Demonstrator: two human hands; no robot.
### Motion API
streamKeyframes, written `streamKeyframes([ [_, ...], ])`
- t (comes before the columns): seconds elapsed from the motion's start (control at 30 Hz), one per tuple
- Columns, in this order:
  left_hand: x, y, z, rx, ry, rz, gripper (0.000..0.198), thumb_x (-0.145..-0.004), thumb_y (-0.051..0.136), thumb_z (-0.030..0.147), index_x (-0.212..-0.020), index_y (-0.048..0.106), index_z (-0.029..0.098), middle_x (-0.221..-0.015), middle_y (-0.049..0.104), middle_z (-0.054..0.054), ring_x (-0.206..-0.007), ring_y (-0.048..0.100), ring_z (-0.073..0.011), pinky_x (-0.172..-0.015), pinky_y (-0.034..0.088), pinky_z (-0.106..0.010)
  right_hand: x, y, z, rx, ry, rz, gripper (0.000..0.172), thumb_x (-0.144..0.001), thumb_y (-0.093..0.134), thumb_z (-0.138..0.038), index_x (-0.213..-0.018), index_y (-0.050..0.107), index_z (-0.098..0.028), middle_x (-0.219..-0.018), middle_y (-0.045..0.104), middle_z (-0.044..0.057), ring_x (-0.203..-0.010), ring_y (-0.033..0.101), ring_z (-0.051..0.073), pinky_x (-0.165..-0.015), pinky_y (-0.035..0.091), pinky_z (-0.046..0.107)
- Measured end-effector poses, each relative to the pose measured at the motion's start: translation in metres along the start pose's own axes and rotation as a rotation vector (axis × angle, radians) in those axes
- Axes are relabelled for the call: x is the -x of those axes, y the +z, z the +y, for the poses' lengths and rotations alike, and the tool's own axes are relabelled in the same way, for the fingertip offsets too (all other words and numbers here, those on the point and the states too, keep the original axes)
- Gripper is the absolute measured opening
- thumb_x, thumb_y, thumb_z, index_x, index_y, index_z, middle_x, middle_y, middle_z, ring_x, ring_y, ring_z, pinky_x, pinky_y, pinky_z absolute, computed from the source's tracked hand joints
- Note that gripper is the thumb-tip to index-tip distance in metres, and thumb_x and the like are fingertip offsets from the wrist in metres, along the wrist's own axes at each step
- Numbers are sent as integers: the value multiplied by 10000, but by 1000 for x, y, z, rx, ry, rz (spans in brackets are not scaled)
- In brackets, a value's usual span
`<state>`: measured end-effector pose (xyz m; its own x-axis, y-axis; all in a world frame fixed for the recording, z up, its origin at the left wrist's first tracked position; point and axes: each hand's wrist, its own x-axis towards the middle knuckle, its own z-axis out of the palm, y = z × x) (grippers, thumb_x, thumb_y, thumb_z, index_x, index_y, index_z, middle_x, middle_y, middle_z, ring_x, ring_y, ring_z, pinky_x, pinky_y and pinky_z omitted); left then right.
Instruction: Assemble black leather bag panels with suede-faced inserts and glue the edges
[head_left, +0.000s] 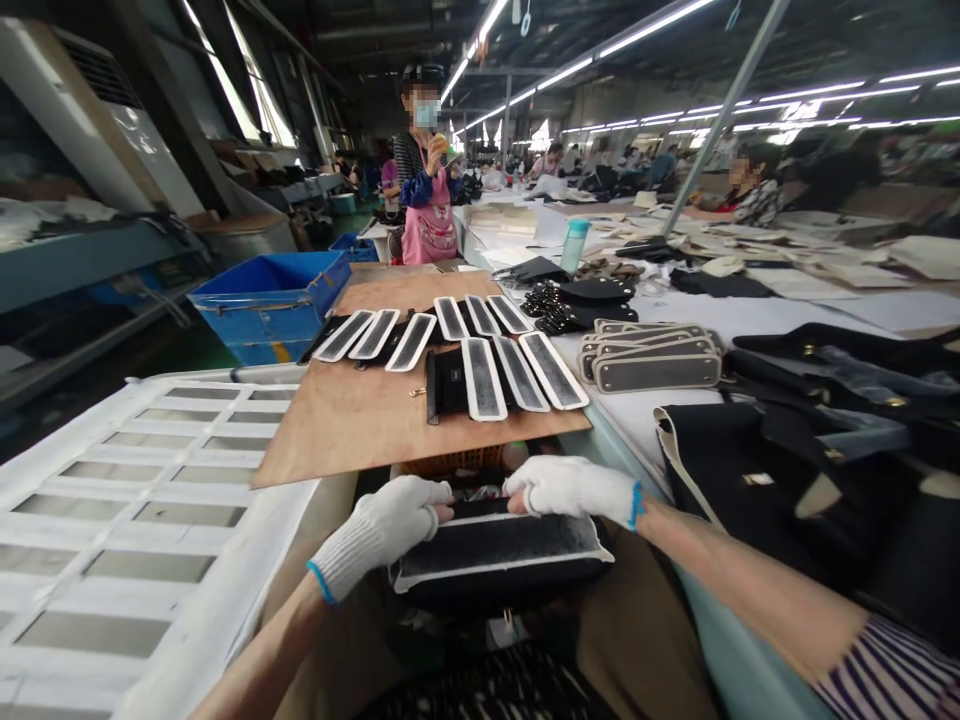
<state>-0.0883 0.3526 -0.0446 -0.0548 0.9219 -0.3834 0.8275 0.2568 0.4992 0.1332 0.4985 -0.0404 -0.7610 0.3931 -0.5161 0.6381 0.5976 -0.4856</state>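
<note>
A black bag piece [499, 555] with a white-bordered dark panel lies across my lap, its long side facing me. My left hand [394, 525], in a white knit glove with a blue cuff, pinches its far edge left of the middle. On the same edge, to the right, my gloved right hand [574, 490] grips with thumb and curled fingers. Bare fingertips poke out of both gloves. Beyond them, on a brown board [345, 420], several black bag pieces [448, 385] carry white-edged grey panels [486, 380].
Left of me a white sheet [97, 530] holds rows of grey strips. A blue bin [274, 300] stands behind it. On the right table are stacked grey panels [652, 360], black bags [765, 480] and a teal bottle [574, 246]. A person in a pink apron [430, 230] stands ahead.
</note>
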Motion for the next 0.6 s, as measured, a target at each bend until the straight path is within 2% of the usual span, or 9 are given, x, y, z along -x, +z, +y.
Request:
streamKeyframes([
  [0.13,-11,4,-11,128,47,-94,403,-831,491,366,-1132,716,220,-1082,749,-32,-943,666,-231,-870,461,-316,-13,6,-14,-50,-8,-54,264,-833,574,-441,-816,698,-209,-670,596,-38,-614,525,133,-548,319,280],
  [0.27,-13,6,-17,196,80,-156,331,-793,521,349,-1012,722,203,-983,742,-6,-890,649,-210,-786,460,-276,-12,10,-18,-84,5,-54,292,-855,548,-468,-789,670,-211,-673,587,-45,-643,541,132,-559,338,272],
  [0.37,-12,6,-17,203,78,-162,276,-789,511,330,-926,716,206,-888,724,2,-837,642,-201,-726,443,-266,-14,16,-17,-78,27,-44,320,-850,555,-504,-784,671,-213,-677,606,-36,-642,554,145,-554,345,276],
  [0.47,-12,5,-16,196,64,-156,275,-801,490,318,-917,714,208,-890,721,-2,-835,642,-197,-725,435,-268,-19,20,-18,-47,16,-35,328,-854,552,-496,-811,708,-211,-692,636,-14,-647,561,157,-546,342,280],
  [0.6,-11,2,-11,164,63,-163,276,-814,488,297,-921,727,208,-914,739,-8,-863,657,-205,-763,461,-276,-20,10,-29,24,-4,-41,323,-854,558,-459,-882,760,-209,-713,674,4,-612,564,154,-548,364,272],
])
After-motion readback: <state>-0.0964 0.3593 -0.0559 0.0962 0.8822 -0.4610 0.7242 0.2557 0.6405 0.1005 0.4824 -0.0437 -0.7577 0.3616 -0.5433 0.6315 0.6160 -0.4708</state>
